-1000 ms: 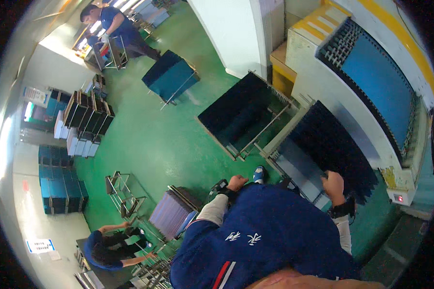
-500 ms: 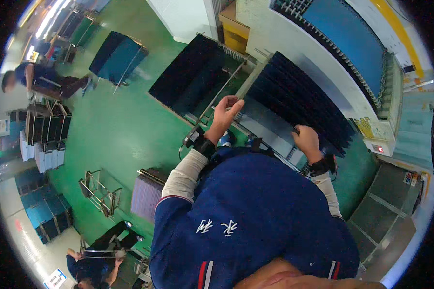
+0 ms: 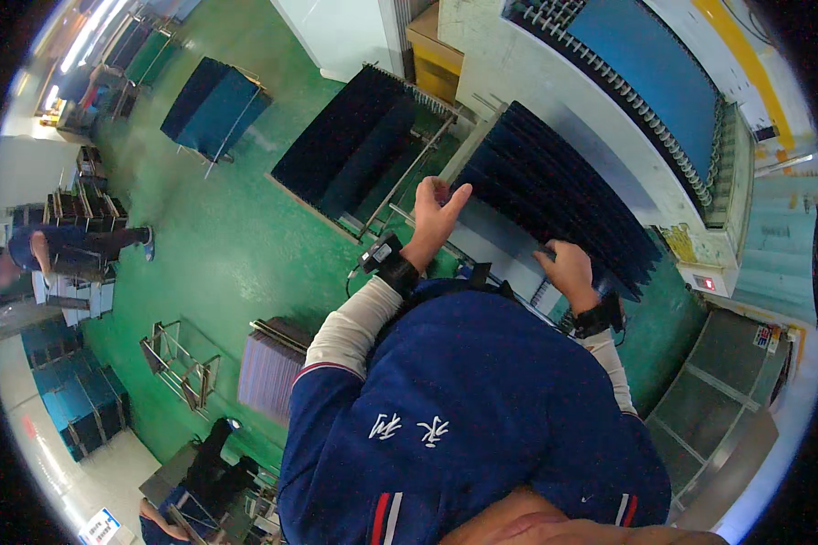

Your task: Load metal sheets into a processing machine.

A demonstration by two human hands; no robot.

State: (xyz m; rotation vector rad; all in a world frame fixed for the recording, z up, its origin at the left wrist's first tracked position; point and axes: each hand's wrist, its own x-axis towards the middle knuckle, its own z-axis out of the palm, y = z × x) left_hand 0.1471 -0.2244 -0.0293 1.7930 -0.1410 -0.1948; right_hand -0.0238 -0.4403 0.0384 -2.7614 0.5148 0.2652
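Note:
Several dark blue-black thin panels (image 3: 554, 182) stand fanned in a row in front of me, with a flat grey surface (image 3: 495, 238) on their near side. My left hand (image 3: 434, 220) is by the left end of this row, thumb stretched away from the bent fingers; no panel shows in its grasp. Near the lower edge of the panels is my right hand (image 3: 570, 274), its fingers half bent and the thumb a little apart. Its fingertips are close to the panels, and I cannot tell whether they touch.
A rack of dark panels (image 3: 350, 136) stands left of the row. Beyond the row is a pale machine (image 3: 482, 54) with a blue panel (image 3: 645, 77) in a toothed track. A wire frame (image 3: 180, 363) and a striped stack (image 3: 268, 368) stand at left; two people work further off.
My right hand has come off the panel edge and shifted slightly left. My left hand has moved slightly right, its thumb now raised. The people at left have moved.

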